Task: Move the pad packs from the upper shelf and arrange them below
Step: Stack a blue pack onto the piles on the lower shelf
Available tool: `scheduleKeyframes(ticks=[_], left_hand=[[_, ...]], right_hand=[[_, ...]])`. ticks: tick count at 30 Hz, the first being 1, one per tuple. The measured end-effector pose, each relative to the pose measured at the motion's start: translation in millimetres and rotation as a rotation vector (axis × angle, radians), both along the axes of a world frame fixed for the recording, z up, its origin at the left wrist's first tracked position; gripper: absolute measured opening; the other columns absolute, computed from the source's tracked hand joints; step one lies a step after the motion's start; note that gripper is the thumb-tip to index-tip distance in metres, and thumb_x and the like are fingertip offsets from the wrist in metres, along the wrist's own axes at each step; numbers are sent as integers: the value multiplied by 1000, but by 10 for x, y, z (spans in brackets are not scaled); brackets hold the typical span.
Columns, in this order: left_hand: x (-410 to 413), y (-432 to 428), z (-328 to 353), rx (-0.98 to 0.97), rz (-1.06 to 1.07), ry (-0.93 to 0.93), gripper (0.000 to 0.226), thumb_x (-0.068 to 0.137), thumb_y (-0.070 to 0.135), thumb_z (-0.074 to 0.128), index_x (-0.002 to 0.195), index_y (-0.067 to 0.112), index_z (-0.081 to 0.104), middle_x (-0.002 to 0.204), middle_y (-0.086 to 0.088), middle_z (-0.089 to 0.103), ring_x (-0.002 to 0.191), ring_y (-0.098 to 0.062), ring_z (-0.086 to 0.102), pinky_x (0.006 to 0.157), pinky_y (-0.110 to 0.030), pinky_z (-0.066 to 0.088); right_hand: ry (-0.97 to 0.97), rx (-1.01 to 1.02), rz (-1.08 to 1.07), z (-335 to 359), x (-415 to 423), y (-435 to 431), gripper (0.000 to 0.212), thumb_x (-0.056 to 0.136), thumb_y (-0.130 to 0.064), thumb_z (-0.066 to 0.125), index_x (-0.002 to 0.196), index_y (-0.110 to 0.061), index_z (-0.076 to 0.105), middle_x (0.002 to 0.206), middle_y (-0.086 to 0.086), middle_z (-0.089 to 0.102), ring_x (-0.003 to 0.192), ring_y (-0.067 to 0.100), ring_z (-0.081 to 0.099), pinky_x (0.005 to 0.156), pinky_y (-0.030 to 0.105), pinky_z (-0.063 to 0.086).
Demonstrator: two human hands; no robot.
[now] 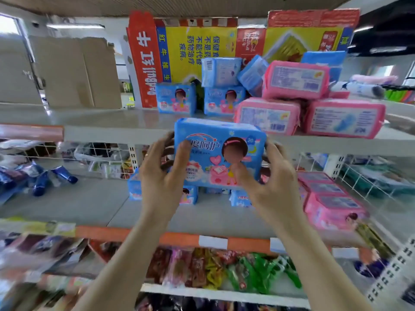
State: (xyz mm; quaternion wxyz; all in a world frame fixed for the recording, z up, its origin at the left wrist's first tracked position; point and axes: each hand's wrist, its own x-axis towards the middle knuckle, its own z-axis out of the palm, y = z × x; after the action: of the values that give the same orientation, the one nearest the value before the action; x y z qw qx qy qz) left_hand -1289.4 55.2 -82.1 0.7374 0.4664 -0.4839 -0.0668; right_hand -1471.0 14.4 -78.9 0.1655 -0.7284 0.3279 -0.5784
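Because you grip the blue pad pack (220, 153) by both short ends, it hangs upright and face-out in the air, just in front of the upper shelf's (112, 122) front edge and above the lower shelf (89, 203). I judge that this grip should let you set it down square, print forward. Your left hand (161, 176) curls round the pack's left end, thumb on the front and fingers behind. Your right hand (271, 182) does the same at the right end, thumb low on the print. Neither hand is free.

Behind and below the pack, along the middle of the lower shelf, a few standing blue packs (134, 189) face out, and this looks like the row this one joins. A line of pink packs (332, 205) runs toward that shelf's right edge, beside a wire divider (370, 176). On the upper shelf two small blue packs (176, 98) stand near the middle. Piled pink packs (267, 115) sit toward its right end, backs turned to you, with more blue ones tipped loosely behind them, all in front of a printed carton (195, 46) — plenty left to move, by my reckoning.

Your hands and the pack cover most of the lower row, so neither its count nor the open gap can be made out. The fingers behind the pack are mostly hidden, and the shelves lower down are too blurred to read.
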Motion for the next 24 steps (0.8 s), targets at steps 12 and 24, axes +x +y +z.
scheduleKeyframes(ticks=[12,24], left_hand=[[-338,858,-769,256,-148,-18,43,92,34,70,132,21,62,129,-1,60,119,-17,61,94,-38,57],[-95,976,-1011,350,-119,-74,48,88,37,70,134,28,63,121,10,65,116,-14,63,92,-40,56]], right_hand=[[-4,214,56,-795,-242,675,70,90,-36,72,150,-21,38,133,-3,56,121,14,57,96,37,53],[-42,371,25,-1026,-55,913,73,88,-29,74,151,-17,39,96,-9,72,84,8,69,76,23,57]])
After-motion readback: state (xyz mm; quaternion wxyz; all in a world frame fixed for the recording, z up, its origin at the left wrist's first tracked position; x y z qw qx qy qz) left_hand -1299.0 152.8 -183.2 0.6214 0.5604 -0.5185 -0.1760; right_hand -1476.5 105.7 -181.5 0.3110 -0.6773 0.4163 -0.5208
